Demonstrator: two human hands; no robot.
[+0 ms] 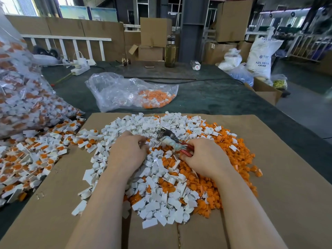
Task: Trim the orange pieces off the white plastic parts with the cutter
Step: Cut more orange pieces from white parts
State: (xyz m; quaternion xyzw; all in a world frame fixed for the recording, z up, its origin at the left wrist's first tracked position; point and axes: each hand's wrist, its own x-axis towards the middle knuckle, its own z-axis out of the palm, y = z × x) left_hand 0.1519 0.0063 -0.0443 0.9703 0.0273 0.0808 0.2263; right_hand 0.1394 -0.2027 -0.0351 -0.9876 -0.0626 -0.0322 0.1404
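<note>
My right hand (206,157) is wrapped round the red handles of the cutter (172,141), fingers curled tight on them, with the metal head pointing up and left over the middle of the cardboard sheet (280,177). I cannot tell whether the blades are parted or closed from here. My left hand (129,150) sits just beside the cutter's head, fingers bent down and pinched together on something small; it looks like one of the parts, but my own knuckles hide it, so I cannot say for sure. I judge I am bringing a piece to the blades, which is why the two hands meet so close above the heap.

The cut pile (161,177) lies under both wrists: white plastic parts (143,126) mostly toward the sheet's far and left side, loose orange pieces (224,159) gathered toward its right edge, so scrap falls where it is snipped. Untrimmed parts (32,159), white with orange attached, spill off the sheet's left edge from a big clear bag (27,97), near enough for my left hand to reach. Another clear bag (129,92) with orange bits lies beyond the sheet's far edge on the dark table (224,97)
</note>
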